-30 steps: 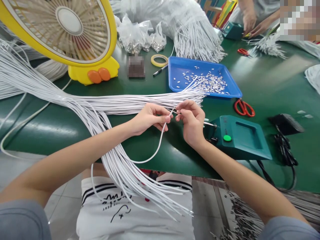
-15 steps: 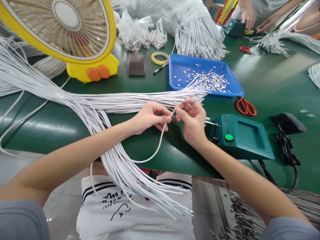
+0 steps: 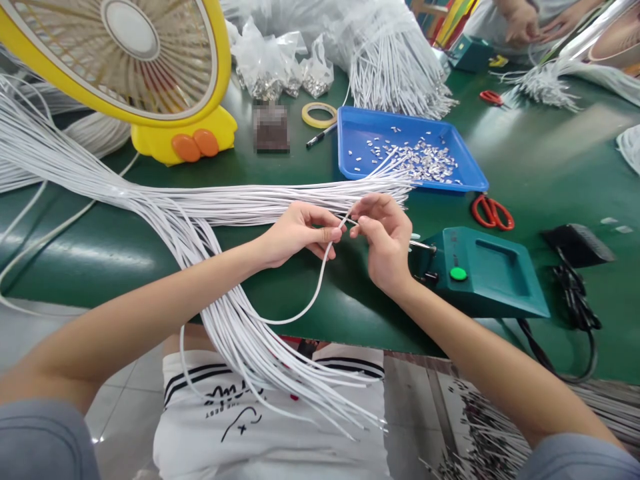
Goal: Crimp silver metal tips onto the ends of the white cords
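Note:
My left hand (image 3: 311,232) pinches a white cable (image 3: 316,293) between thumb and fingers, near its upper end. The cable hangs from there in a loop, back toward the bundle. Just to the right, my right hand (image 3: 386,241) is closed, thumb against fingertips, on a thin strand at the cable's end. Fingers partly hide that end. Behind both hands a bundle of white cables (image 3: 250,203) lies along the table, with its tips at the blue tray. A second part of the bundle (image 3: 240,347) hangs over the table edge onto my lap.
A blue tray (image 3: 356,143) holds small metal pieces. Right of my hand stands a green machine (image 3: 493,297) with red-handled scissors (image 3: 493,212) behind it. A yellow fan (image 3: 220,137), tape (image 3: 319,115) and a pen (image 3: 320,137) are farther back. Another person's hands (image 3: 530,27) are at far right.
My right fingertips have shifted slightly, and a thin strand now shows between my hands. My left hand keeps its pinch on the cable. The other person's hands have drawn closer together.

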A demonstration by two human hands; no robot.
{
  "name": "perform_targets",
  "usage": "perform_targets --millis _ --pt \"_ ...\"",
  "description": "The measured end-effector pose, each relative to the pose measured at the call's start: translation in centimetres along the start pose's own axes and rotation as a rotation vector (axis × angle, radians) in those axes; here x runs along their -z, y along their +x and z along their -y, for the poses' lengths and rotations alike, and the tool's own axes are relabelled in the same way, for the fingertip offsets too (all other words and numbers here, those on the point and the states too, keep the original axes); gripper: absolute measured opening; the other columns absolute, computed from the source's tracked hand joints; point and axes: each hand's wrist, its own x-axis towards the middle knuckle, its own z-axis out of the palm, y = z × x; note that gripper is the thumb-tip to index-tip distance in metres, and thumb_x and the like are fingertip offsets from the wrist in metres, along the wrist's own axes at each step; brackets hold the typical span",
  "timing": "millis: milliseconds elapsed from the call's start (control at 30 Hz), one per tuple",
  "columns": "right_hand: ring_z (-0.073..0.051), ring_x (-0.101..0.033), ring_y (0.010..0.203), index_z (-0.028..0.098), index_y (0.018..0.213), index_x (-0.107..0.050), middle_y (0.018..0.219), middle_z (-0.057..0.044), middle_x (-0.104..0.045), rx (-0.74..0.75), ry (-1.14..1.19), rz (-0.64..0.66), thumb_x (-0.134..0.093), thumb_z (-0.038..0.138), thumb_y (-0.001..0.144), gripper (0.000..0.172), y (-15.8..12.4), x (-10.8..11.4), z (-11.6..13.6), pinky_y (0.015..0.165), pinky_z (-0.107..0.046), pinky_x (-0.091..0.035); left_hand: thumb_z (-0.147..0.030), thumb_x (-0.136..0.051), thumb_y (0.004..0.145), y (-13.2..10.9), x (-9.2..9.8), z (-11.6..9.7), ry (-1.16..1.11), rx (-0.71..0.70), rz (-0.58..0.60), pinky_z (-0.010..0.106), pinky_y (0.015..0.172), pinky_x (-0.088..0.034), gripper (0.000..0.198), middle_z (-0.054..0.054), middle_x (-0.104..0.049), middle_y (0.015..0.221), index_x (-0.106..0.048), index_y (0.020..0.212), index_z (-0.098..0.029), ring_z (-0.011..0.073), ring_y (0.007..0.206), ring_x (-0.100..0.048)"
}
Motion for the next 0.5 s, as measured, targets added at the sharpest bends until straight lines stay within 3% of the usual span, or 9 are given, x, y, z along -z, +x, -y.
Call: perform_targets --millis 500 --pt "-0.009 -0.059 0.062 0.022 0.092 -0.059 0.071 0.005 -0.059 -0.059 0.030 0.098 -0.076 0.025 0.072 0.026 0.36 -0.15 0.79 0.058 -0.024 -0.051 -0.043 -0.087 0.062 -0.25 -0.45 -0.10 0.030 -0.038 0.015 0.022 0.050 -0.057 0.041 0.004 -0.067 0.067 -0.070 0.072 -0.007 0.0125 0.052 -0.065"
